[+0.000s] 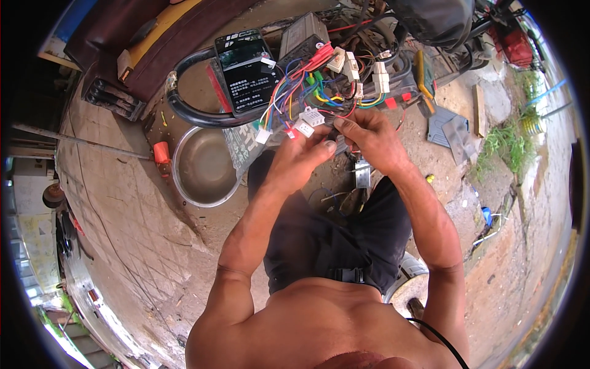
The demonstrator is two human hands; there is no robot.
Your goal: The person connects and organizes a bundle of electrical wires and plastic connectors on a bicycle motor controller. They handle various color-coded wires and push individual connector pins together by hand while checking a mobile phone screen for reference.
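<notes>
My left hand point(298, 158) is closed, thumb against fingers, just below a group of white plug connectors point(312, 117). What it pinches is too small and dark to make out. Close beside it, my right hand point(380, 140) pinches a thin wire between thumb and forefinger. Above both hands spreads a wiring harness point(292, 86) of many-coloured wires. More white connectors point(351, 66) and red sleeves point(321, 56) hang in it. A small silver module point(362, 174) with a label dangles below my right hand.
A smartphone point(247, 83) with a lit screen leans by a bent black tube point(178, 101). Behind the wires stands a grey metal box point(304, 35). A yellow multimeter point(424, 74) lies at right. A metal basin point(206, 195) and an orange cup-like piece point(161, 152) are on the ground at left.
</notes>
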